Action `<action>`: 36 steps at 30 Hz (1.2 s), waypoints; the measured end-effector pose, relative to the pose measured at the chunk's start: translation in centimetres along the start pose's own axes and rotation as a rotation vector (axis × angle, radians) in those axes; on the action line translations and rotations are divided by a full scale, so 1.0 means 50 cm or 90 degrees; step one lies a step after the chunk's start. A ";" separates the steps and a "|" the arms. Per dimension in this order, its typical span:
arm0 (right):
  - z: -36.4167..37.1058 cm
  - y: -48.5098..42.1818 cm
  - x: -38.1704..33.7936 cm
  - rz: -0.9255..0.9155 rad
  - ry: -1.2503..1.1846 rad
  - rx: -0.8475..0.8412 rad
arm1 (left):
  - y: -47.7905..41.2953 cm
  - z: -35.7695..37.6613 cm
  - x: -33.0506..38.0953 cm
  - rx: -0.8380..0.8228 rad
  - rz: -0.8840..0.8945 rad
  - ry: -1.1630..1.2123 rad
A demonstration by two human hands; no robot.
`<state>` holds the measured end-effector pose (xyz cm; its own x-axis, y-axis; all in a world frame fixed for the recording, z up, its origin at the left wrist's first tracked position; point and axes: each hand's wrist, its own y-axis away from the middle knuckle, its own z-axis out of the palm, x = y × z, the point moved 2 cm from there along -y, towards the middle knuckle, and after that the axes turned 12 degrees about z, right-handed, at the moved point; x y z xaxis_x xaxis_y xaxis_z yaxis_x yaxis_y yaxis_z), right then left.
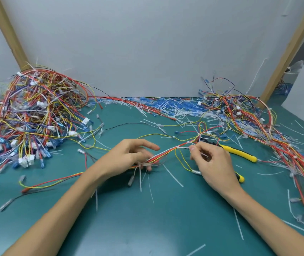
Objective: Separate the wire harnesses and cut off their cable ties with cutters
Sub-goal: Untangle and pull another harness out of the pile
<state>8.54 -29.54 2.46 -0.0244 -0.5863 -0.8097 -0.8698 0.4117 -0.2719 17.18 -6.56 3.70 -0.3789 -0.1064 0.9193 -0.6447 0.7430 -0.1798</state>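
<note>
On the teal bench mat (pixel 147 215) before a grey wall, the left hand (pixel 129 156) grips a thin red, yellow and white wire harness (pixel 166 153), the right hand (pixel 212 163) pinches it just beside a white cable tie (pixel 178 148), and yellow-handled cutters (pixel 239 154) lie partly behind the right hand.
</note>
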 end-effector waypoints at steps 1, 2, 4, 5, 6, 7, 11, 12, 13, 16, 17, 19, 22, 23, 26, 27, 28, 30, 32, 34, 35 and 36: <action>0.000 -0.001 0.001 -0.005 0.008 0.001 | 0.002 -0.002 0.002 -0.008 -0.007 0.014; 0.000 -0.002 0.001 -0.011 0.017 0.003 | 0.004 -0.005 0.005 -0.014 -0.011 0.026; -0.004 -0.006 0.002 -0.016 0.026 0.012 | 0.008 -0.013 0.008 -0.042 -0.015 0.033; -0.007 -0.010 0.004 -0.014 0.025 0.019 | 0.011 -0.017 0.009 -0.059 -0.017 0.023; -0.010 -0.014 0.006 -0.011 0.026 0.029 | 0.013 -0.020 0.009 -0.067 -0.019 0.006; -0.014 -0.018 0.009 -0.009 0.030 0.041 | 0.014 -0.021 0.008 -0.064 -0.019 -0.015; -0.020 -0.030 0.019 -0.012 0.046 0.074 | 0.005 -0.006 0.000 0.005 -0.008 -0.096; -0.021 -0.031 0.019 -0.015 0.047 0.080 | 0.003 -0.001 -0.003 0.029 -0.002 -0.123; -0.022 -0.034 0.022 -0.018 0.048 0.087 | 0.000 0.004 -0.005 0.053 0.007 -0.151; -0.031 -0.044 0.030 -0.013 0.062 0.099 | -0.004 0.020 -0.011 0.133 0.040 -0.207; -0.034 -0.046 0.033 -0.011 0.071 0.095 | -0.003 0.025 -0.013 0.169 0.049 -0.227; -0.035 -0.047 0.035 -0.011 0.106 0.076 | -0.001 0.033 -0.017 0.236 0.068 -0.305; -0.033 -0.040 0.030 -0.026 0.159 0.053 | 0.002 0.038 -0.013 0.281 0.148 -0.443; -0.037 -0.035 0.021 -0.036 0.170 0.061 | 0.003 0.039 -0.009 0.290 0.181 -0.464; -0.060 -0.014 -0.024 -0.096 0.184 0.148 | 0.004 0.039 -0.002 0.310 0.230 -0.498; -0.066 -0.004 -0.042 -0.127 0.185 0.177 | 0.004 0.039 -0.003 0.317 0.232 -0.501; -0.064 0.005 -0.057 -0.145 0.186 0.178 | 0.004 0.039 -0.005 0.324 0.230 -0.498; -0.037 0.023 -0.085 -0.108 0.186 0.065 | 0.003 0.037 -0.009 0.332 0.218 -0.487; 0.015 0.040 -0.097 -0.012 0.242 -0.110 | 0.002 0.033 -0.012 0.338 0.192 -0.478; 0.066 0.047 -0.100 0.015 0.336 -0.186 | 0.001 0.024 -0.016 0.345 0.156 -0.473; 0.085 0.046 -0.105 0.012 0.353 -0.185 | 0.001 0.019 -0.019 0.346 0.136 -0.471; 0.100 0.043 -0.109 0.013 0.343 -0.174 | 0.001 0.014 -0.021 0.346 0.117 -0.469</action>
<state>9.25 -21.97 3.68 -0.2258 -0.8807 -0.4163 -0.9601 0.2735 -0.0577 17.08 -6.89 2.46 -0.7109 -0.5487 0.4400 -0.6850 0.3980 -0.6103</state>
